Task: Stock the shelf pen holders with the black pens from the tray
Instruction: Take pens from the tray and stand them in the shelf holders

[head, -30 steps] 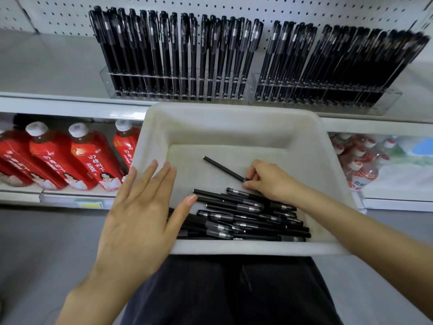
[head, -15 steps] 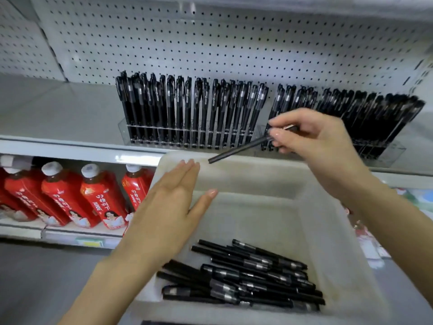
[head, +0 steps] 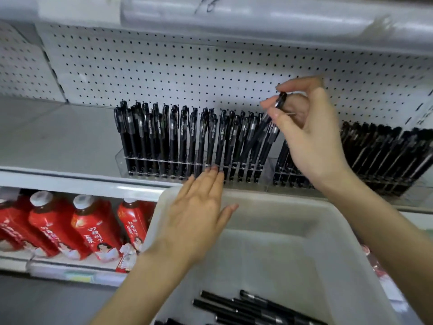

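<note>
Landmark: the white plastic tray [head: 276, 208], low in the middle of the view; every place below is told from it
Right hand [head: 311, 141]: raised above the tray's far right part, in front of the pegboard [head: 187, 66]; its fingers [head: 293, 84] are curled and pinch one black pen [head: 259, 131] near its cap end
Black pen: beyond the tray's far rim and above it; it tilts, cap end up at the hand, lower end slanting down and left among the standing pens [head: 173, 137]; whether its tip is already in a slot I cannot tell
Left hand [head: 199, 214]: over the tray's far left corner, palm down, holding nothing; the fingers lie straight and close together, thumb spread toward the tray's middle; the fingertips reach the foot of the left pen holder [head: 150, 160], though whether they touch it cannot be told
Left pen holder: clear plastic, on the shelf [head: 58, 137] just beyond the tray's far left rim; packed with upright black pens
Right pen holder [head: 407, 186]: beside the first, beyond the tray's far right rim; also full, its pens leaning right; partly hidden by the right wrist
Loose pens [head: 253, 308]: lying flat in a heap on the tray's floor at its near end, cut off by the lower edge of the view
Red bottles [head: 93, 226]: left of the tray, on the lower shelf level, white caps, leaning in a row
</note>
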Demonstrator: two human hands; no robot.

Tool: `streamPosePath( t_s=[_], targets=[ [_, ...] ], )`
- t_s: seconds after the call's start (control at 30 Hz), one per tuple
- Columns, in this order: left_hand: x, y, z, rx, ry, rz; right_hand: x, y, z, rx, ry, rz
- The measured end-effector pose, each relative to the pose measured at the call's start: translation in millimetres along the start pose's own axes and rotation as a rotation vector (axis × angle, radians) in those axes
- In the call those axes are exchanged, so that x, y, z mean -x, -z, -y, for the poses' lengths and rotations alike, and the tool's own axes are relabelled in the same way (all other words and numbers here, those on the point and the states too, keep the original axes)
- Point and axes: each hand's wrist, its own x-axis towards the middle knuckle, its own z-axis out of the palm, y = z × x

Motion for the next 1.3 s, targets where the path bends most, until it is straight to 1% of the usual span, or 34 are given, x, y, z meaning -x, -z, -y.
streamPosePath(
  t_s=[0.07,0.27,0.4,0.53,0.63,0.83,0.93,1.1,1.3],
  targets=[
    [-5.1,-6.1,2.8,-0.046,-0.015,-0.013,-3.0,-6.1,-6.5,0.015,0.013,0.014],
    [-7.5,-18.6,7.0,-0.066,-0.029,-0.068,-7.0,-16.6,-22.0,0.050,-0.004,0.064],
    [-9.8,-23.5,9.1,-0.080,-0.028,-0.084,-4.5,-24.1,-31.0,0.154,-0.015,0.100],
    [-10.2,-24.9,9.2,-0.101,-0.027,-0.090,-3.2,-28.6,-32.5,0.254,0.021,0.075],
    [-10.0,-25.8,9.8,-0.123,-0.032,-0.097,-4.9,-30.2,-32.6,0.285,0.043,0.060],
    [-10.9,-26.7,9.4,-0.127,-0.033,-0.126,-10.2,-28.6,-33.0,0.358,0.104,0.089],
    [-11.3,-26.7,9.1,-0.115,-0.035,-0.140,-12.3,-25.9,-31.3,0.358,0.091,0.106],
    [-10.8,-25.2,7.7,-0.098,-0.038,-0.135,-7.8,-26.4,-29.7,0.343,0.041,0.086],
    [-11.0,-22.4,6.9,-0.091,-0.038,-0.106,-2.2,-28.2,-27.3,0.426,0.047,0.155]
  ],
)
